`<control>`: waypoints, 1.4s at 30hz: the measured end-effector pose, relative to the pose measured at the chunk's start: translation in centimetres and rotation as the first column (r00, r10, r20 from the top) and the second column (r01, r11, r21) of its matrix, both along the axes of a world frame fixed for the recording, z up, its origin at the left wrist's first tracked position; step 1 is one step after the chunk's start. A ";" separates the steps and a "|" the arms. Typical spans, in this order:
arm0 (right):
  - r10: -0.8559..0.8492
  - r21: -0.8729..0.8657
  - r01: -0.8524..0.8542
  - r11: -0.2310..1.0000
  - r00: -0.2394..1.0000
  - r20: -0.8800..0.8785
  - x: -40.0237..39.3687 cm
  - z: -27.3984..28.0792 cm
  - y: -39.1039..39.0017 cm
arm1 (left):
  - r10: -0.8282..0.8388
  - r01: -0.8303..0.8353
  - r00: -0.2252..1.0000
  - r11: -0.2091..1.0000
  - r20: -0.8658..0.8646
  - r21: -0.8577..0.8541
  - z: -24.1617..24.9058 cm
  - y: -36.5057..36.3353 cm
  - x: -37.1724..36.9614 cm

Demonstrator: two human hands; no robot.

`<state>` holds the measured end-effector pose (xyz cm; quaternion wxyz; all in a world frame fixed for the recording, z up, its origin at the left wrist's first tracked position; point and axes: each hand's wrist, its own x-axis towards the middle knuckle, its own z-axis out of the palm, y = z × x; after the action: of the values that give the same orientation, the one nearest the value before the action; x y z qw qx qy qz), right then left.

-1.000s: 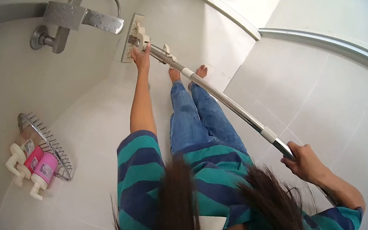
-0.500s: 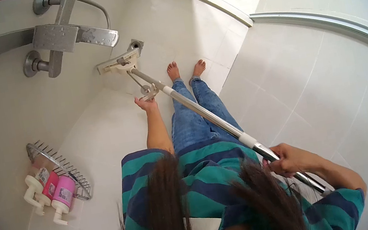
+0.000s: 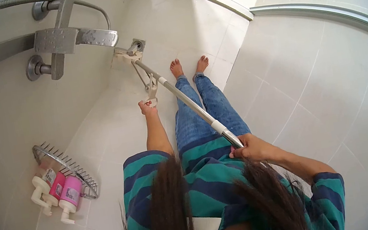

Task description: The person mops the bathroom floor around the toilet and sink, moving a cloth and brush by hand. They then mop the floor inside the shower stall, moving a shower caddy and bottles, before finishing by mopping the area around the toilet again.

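Observation:
A sponge mop with a silver pole slants across in front of me, its cream head low beside the floor drain. The head looks narrow, as if folded, and the faucet partly covers my view toward it. My left hand is closed around the white lever grip on the mop's side, fingertips showing over it. At waist height my right hand wraps around the pole near its upper end. Part of the pole beyond that hand is hidden by hair and sleeve.
A chrome shower faucet sticks out from the wall at upper left. Below it, a wire corner rack holds several pump bottles. My bare feet stand on pale floor tiles. A metal door track runs along the right.
My left hand has drawn the lever back toward me, and the mop head has gone from wide to narrow. My right hand has shifted left and farther forward with the pole.

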<state>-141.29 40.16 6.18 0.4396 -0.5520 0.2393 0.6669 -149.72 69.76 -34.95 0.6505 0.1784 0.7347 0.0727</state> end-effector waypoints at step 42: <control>-0.001 -0.084 -0.006 0.996 0.997 -0.079 0.3 -1.9 -0.1 | -0.271 0.340 0.905 0.923 -0.328 0.177 10.5 -12.9 4.5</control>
<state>-140.98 40.06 4.25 0.4052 -0.5437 0.2837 0.6780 -145.22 56.84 -24.42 0.5108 0.3750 0.7732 0.0262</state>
